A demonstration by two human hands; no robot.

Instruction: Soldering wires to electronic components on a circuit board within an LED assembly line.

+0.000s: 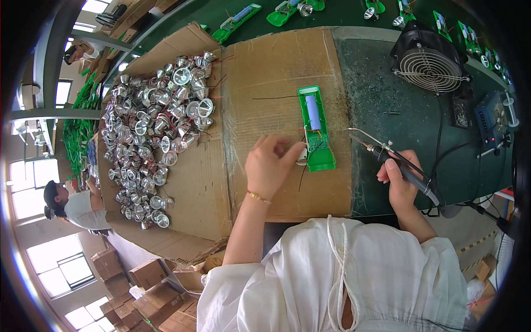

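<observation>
A green plastic lamp housing (322, 159) lies open on the cardboard sheet, with a lavender cylindrical battery (313, 113), a small circuit board (316, 141) and loose wires in it. My left hand (269, 166) is at its lower left side, thumb stretched out toward the housing and other fingers curled, a gap between them; nothing shows in its grasp. By the thumb tip is a small white part (302, 157). My right hand (402, 176) is closed round a soldering iron (408, 172) with a curved metal tube along it. The iron's tip points at the housing but stays apart from it.
A large cardboard box (191, 207) full of shiny reflector cups (146, 127) stands at left. At the back right are a black fan with a wire guard (430, 70) and a blue soldering station (491, 123). More green housings (237, 22) line the far side. Other people work at far left.
</observation>
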